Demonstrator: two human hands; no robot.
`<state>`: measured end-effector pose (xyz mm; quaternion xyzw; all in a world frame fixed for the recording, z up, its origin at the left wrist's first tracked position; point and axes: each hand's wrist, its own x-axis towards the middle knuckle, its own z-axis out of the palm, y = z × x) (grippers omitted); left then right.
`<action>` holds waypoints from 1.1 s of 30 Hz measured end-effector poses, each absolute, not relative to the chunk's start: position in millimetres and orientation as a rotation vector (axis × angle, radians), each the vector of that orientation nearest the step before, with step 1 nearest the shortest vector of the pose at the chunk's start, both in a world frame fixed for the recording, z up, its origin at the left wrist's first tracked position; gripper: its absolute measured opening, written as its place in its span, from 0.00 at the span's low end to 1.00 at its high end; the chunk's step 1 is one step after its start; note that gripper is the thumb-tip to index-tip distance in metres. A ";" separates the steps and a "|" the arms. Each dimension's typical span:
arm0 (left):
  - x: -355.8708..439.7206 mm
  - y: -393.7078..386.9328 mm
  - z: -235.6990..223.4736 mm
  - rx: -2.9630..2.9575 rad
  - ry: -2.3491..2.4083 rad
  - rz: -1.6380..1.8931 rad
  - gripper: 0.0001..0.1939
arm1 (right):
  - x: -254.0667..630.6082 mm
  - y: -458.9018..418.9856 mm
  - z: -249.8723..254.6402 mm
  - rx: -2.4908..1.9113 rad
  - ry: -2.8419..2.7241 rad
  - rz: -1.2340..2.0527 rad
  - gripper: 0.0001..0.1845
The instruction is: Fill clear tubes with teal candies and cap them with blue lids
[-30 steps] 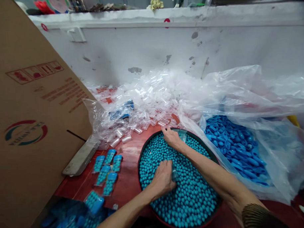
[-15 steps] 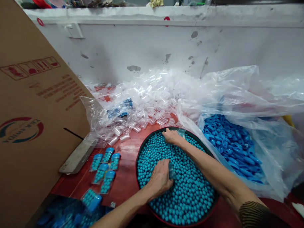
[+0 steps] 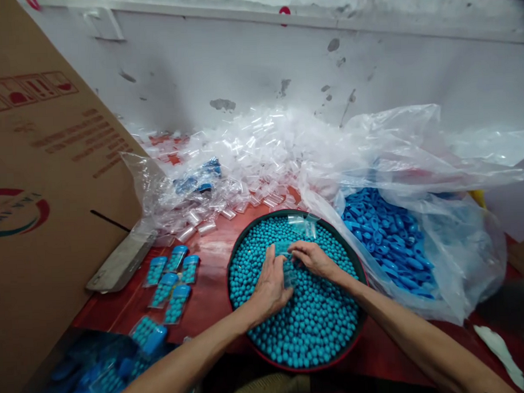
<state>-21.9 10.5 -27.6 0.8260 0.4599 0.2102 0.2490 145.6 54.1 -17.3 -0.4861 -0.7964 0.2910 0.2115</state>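
A round dark-rimmed tub full of small turquoise balls stands in front of me. Over the balls, my left hand is closed around clear plastic cases, partly hidden by the fingers. My right hand meets it from the right, fingertips pinched at the end of a clear case between the hands; whether it grips that case or another small piece is unclear. More clear cases lie on the balls by the far rim.
Filled cases with blue caps lie left on the red table. Behind is a heap of clear cases. Blue caps fill a plastic bag at right. A cardboard box stands left, beside a grey bar.
My right hand has come back from the tub's far rim to my left hand. The left hand stays over the balls with clear plastic in it. The view has tilted down and shifted right.
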 end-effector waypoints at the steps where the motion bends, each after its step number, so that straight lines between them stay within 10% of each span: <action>1: -21.9 11.3 -27.1 2.271 1.251 0.562 0.25 | 146.0 47.8 -20.8 -1.297 -2.199 0.839 0.12; 12: -17.9 22.9 -19.9 2.231 1.231 0.304 0.47 | 151.6 33.3 -25.0 -1.375 -2.298 0.685 0.08; 18: -10.8 17.5 -13.3 2.260 1.262 0.348 0.29 | 159.7 10.7 -13.8 -1.452 -2.226 0.435 0.09; 33: -12.8 29.7 -23.8 2.431 1.163 0.406 0.36 | 88.1 -32.8 -23.1 -0.263 -2.862 0.158 0.08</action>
